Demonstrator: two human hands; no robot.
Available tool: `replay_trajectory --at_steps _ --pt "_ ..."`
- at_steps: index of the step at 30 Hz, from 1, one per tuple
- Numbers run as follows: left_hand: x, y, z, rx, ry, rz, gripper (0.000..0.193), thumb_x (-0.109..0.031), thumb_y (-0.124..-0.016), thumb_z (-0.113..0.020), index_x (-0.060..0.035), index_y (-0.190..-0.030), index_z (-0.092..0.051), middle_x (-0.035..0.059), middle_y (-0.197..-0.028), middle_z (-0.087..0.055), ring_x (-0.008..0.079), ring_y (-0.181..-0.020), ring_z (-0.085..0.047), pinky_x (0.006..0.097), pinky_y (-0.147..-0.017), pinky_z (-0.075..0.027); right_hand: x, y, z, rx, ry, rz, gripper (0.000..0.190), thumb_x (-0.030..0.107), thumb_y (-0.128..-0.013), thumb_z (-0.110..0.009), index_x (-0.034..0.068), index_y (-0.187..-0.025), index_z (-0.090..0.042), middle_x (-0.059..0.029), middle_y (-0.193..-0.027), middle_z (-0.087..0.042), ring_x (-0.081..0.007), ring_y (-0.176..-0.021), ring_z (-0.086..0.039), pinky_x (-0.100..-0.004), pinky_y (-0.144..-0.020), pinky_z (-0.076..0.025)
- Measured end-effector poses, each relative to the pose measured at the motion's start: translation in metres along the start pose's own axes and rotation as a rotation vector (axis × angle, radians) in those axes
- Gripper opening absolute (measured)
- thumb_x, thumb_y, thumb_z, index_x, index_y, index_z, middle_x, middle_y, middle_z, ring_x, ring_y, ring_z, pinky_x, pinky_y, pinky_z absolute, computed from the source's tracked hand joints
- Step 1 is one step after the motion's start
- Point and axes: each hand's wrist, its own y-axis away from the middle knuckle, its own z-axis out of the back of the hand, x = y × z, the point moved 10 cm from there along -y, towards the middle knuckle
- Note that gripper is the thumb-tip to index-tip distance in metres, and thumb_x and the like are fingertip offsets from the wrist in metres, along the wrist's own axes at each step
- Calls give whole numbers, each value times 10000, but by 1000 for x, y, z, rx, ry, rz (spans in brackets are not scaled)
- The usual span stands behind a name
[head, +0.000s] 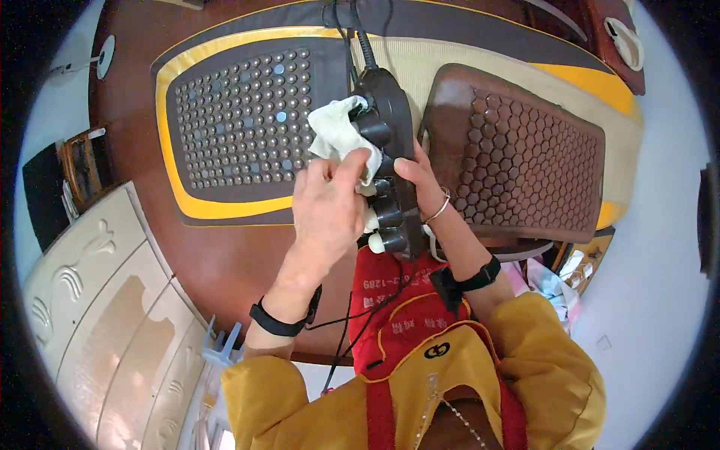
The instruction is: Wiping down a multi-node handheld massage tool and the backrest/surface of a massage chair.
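Note:
My left hand (329, 205) pinches a crumpled white cloth (340, 129) and presses it against the black cylindrical heads of a corded handheld device, which looks like a massager (400, 112). The long black body stands nearly lengthwise before me, its cable (367, 50) leaving from the far end. My right hand (422, 177) grips the body from the right side, thumb on top near the heads. At the near end, pale rounded tips (376, 243) show on some heads. The cloth hides part of the far heads.
Beyond the hands lies a massage bed with a studded dark pad (247, 118) framed in yellow. A brown pad with hexagonal tiles (523, 163) rests on its right part. A cream cabinet (112, 320) stands at left, and a blue plastic stool (222, 349) is near it. Thin cables (343, 343) hang past my red apron (382, 304).

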Motion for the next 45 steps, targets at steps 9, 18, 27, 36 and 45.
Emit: replay_trajectory --at_steps 9,18,27,36,45 --pt "55 15 18 -65 760 370 493 111 -700 -374 -22 -1174 -403 147 -1121 -540 238 -1073 -518 321 -907 -400 -15 3 -3 74 -247 -258 554 314 -746 -622 24 -1186 -450 -93 -962 -598 -186 -783 -613 -318 -682 -527" --pt "-13 1 -7 6 176 -36 571 149 -611 -468 -42 -1149 -484 132 -1002 -559 295 -852 -499 374 -780 -429 4 4 2 -61 68 -27 678 201 -731 -648 67 -1324 -346 -64 -1150 -515 -158 -966 -532 -279 -799 -462" --pt "87 33 2 -30 450 392 466 102 -706 -381 -43 -1144 -447 131 -1037 -589 203 -951 -549 302 -841 -423 -5 4 9 19 -95 -135 596 202 -763 -614 83 -1291 -365 -75 -1020 -572 -163 -818 -588 -304 -685 -507" --pt "4 -14 16 -60 600 20 518 -4 -787 -555 -10 -1279 -394 155 -1241 -474 257 -1114 -472 363 -954 -366 -4 11 10 -6 -8 -82 684 188 -732 -638 70 -1333 -331 -88 -1144 -536 -175 -950 -562 -300 -799 -480" --pt "15 -29 -6 -261 424 42 223 -119 -832 -529 -81 -1051 -534 161 -1064 -508 330 -954 -478 393 -819 -356 -1 14 3 -42 197 -81 782 124 -692 -675 53 -1369 -291 -87 -1253 -445 -177 -1097 -465 -298 -928 -388"
